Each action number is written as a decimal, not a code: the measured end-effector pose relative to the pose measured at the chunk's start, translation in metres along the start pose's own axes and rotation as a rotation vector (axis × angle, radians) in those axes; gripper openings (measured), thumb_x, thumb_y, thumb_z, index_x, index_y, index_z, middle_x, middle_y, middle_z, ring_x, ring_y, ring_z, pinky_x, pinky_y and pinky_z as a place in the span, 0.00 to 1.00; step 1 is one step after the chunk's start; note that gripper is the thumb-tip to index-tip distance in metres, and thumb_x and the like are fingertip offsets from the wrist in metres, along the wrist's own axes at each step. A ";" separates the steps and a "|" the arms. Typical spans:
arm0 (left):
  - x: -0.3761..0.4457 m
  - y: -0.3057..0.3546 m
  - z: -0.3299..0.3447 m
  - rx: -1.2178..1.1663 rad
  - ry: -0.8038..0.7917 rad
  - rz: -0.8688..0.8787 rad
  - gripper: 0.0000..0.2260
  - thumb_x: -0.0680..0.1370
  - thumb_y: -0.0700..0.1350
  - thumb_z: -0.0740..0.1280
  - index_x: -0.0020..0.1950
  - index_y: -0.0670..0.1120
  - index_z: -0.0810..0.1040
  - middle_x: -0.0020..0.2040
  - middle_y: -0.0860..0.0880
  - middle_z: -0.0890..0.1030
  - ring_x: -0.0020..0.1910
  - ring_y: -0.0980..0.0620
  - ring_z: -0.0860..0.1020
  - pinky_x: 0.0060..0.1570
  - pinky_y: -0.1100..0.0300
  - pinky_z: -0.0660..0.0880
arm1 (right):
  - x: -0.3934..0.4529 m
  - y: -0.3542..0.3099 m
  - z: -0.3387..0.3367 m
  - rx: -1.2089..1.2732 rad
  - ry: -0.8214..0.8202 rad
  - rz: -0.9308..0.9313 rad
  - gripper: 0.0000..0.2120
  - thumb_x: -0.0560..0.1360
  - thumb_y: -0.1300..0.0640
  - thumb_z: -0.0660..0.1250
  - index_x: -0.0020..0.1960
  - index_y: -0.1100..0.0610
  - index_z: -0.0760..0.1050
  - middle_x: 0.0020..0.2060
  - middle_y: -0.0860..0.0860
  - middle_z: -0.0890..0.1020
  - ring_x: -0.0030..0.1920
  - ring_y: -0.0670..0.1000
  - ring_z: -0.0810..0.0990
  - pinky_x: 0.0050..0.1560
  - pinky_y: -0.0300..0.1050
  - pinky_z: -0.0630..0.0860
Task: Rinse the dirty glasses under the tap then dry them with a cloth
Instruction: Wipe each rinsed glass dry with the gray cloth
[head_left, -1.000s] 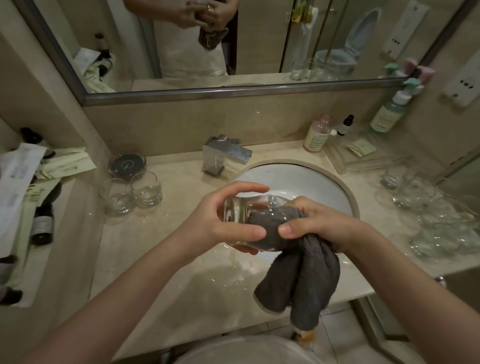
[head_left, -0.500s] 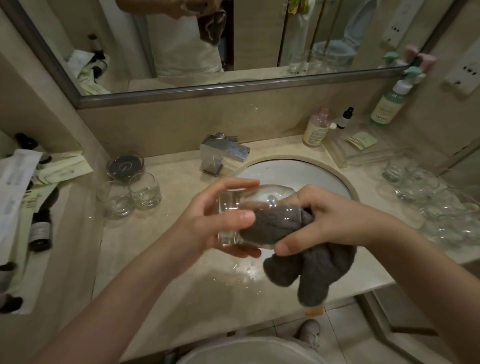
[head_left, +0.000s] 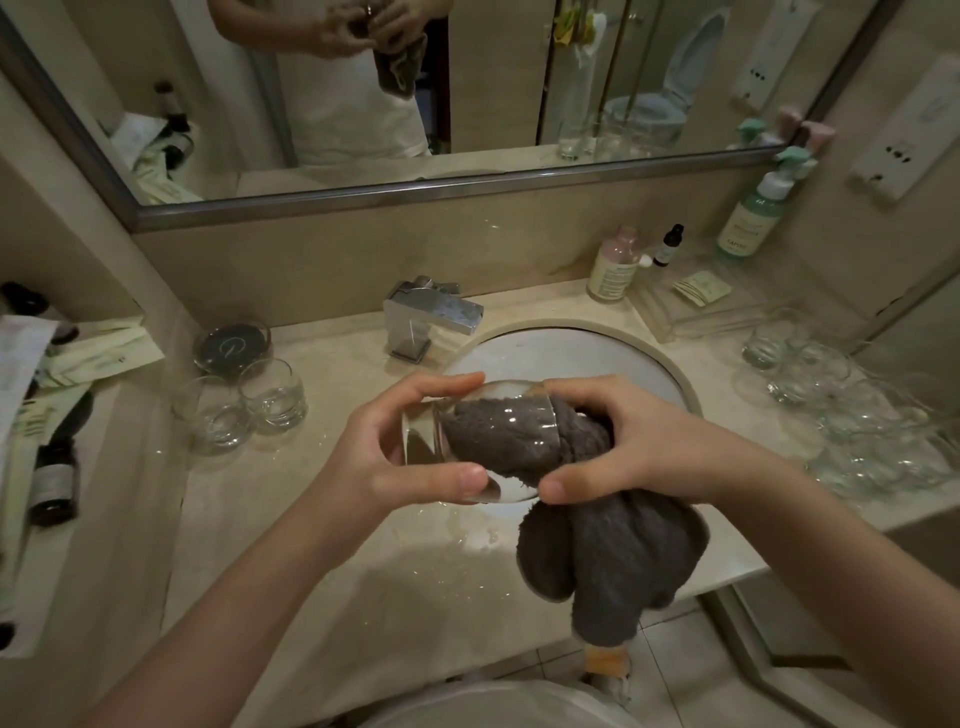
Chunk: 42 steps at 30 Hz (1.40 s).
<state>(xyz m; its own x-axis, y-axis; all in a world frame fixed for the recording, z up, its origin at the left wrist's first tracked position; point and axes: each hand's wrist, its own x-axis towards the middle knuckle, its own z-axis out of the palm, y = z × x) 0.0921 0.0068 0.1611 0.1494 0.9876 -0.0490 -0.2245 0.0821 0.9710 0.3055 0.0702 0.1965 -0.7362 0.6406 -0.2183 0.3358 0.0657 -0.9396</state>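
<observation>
— What is held nearest the camera?
— A clear glass (head_left: 470, 441) is held on its side above the front of the counter (head_left: 291, 545); it is gripped by the left hand (head_left: 384, 457), fingers curled over the top and thumb under the base end; a grey cloth (head_left: 597, 545) is stuffed into its mouth and is pinched there by the right hand (head_left: 623, 447), thumb below and fingers above; the rest of the cloth is left hanging past the counter edge.

— And what is seen farther back?
— A white sink (head_left: 597, 358) is set behind the hands; a square metal tap (head_left: 431, 317) is mounted at its left rim; two glasses (head_left: 244, 410) are stood upright to the left, touching; a cluster of glasses (head_left: 857, 421) is gathered on the right; bottles (head_left: 613, 265) are lined against the back wall, under the mirror (head_left: 493, 104).
</observation>
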 end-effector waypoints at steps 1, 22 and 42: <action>0.000 0.002 -0.001 0.014 -0.006 0.006 0.24 0.55 0.41 0.78 0.50 0.56 0.85 0.53 0.47 0.83 0.45 0.46 0.85 0.39 0.58 0.81 | -0.002 0.001 0.000 -0.021 0.014 0.000 0.22 0.60 0.48 0.76 0.52 0.50 0.78 0.45 0.48 0.84 0.47 0.50 0.83 0.48 0.43 0.78; 0.005 0.004 0.005 -0.161 0.092 -0.015 0.24 0.54 0.42 0.76 0.49 0.53 0.85 0.53 0.47 0.83 0.49 0.43 0.84 0.36 0.50 0.81 | 0.003 -0.015 -0.002 0.056 0.001 -0.046 0.18 0.64 0.46 0.76 0.52 0.51 0.83 0.48 0.53 0.85 0.51 0.52 0.84 0.51 0.42 0.78; 0.015 0.028 -0.010 0.766 -0.294 0.258 0.31 0.63 0.56 0.77 0.65 0.63 0.74 0.61 0.62 0.79 0.61 0.59 0.78 0.57 0.67 0.74 | 0.006 -0.002 0.011 0.383 -0.122 0.076 0.03 0.67 0.60 0.74 0.40 0.57 0.82 0.35 0.53 0.82 0.37 0.50 0.82 0.41 0.41 0.77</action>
<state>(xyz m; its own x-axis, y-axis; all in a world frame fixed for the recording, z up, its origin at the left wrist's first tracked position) 0.0779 0.0252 0.1853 0.4504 0.8793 0.1547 0.4104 -0.3577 0.8388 0.2944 0.0656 0.1940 -0.7897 0.5355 -0.2993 0.1660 -0.2831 -0.9446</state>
